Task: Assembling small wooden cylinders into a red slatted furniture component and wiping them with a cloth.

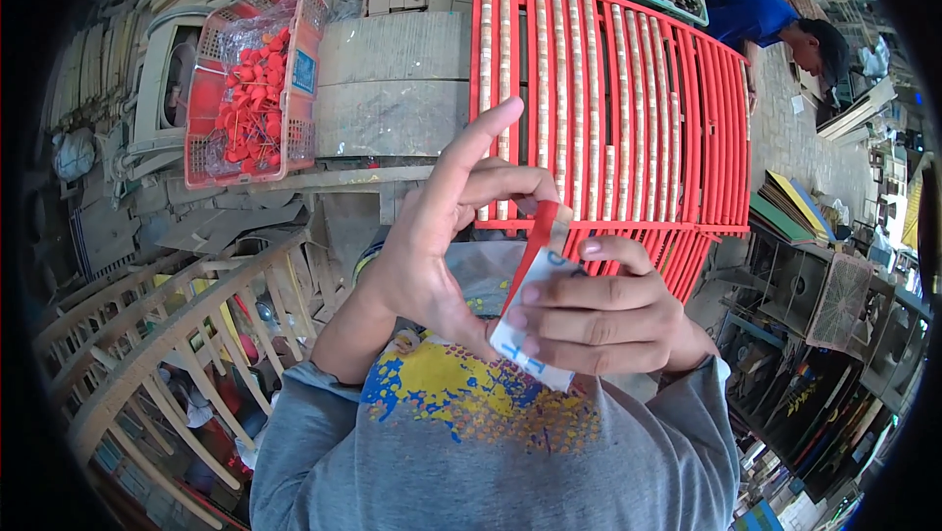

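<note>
Held in front of my chest is a small flat piece (508, 339) with a white face marked in blue and a red edge along its left side. My left hand (432, 227) grips its red edge, a bent finger at the upper end and the thumb at the lower end, while the index finger points up and away. My right hand (613, 315) wraps its fingers over the white face from the right. Those fingers hide much of the piece, so I cannot tell whether it is one thing or several together. Both hands are just nearer than the red rack (608, 228).
Small pale pieces (543, 89) fill long rows in the red rack. Left of a worn board (392, 119) stands a pink crate (201, 153) of red-headed parts (257, 104). A wooden slatted frame (186, 320) is at near left. Another person (746, 6) bends at far right.
</note>
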Tool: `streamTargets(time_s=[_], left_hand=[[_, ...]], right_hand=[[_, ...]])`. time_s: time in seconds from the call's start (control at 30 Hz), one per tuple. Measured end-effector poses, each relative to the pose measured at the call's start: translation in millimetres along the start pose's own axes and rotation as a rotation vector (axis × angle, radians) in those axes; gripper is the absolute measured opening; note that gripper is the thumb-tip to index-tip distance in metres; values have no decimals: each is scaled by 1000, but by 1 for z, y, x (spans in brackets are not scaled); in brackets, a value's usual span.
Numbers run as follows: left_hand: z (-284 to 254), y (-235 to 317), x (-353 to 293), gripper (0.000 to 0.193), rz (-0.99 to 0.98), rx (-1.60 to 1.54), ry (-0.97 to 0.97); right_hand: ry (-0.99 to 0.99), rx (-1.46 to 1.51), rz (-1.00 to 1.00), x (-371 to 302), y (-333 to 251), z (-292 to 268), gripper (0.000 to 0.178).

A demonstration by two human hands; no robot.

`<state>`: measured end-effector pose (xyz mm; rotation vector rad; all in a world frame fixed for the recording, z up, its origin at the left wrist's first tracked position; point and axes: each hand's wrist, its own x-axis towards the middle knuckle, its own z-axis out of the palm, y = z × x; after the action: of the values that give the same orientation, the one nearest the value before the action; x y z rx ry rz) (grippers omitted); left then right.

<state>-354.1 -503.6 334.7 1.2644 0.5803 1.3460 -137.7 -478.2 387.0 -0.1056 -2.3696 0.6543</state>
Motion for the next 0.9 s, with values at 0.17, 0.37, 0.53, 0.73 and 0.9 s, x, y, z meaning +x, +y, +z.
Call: streamTargets(time_s=[0.17,0.37,0.53,0.73,0.9], left_hand=[[2,-3,3,141,-12,34,-29],[-10,-11,23,144,80,2,-75],[-10,-10,29,145,5,10,-84],[-8,-6,36,138,37,40,-115],[-8,-6,39,137,-6,118,-137]], right_hand=[[48,-183,355,-1,36,-16,13],[184,-149,144,-4,22,-7,16],[223,-340,249,-3,36,-20,22],[186,-286,280,-8,43,-22,19],[248,-155,164,-6,7,-11,10]])
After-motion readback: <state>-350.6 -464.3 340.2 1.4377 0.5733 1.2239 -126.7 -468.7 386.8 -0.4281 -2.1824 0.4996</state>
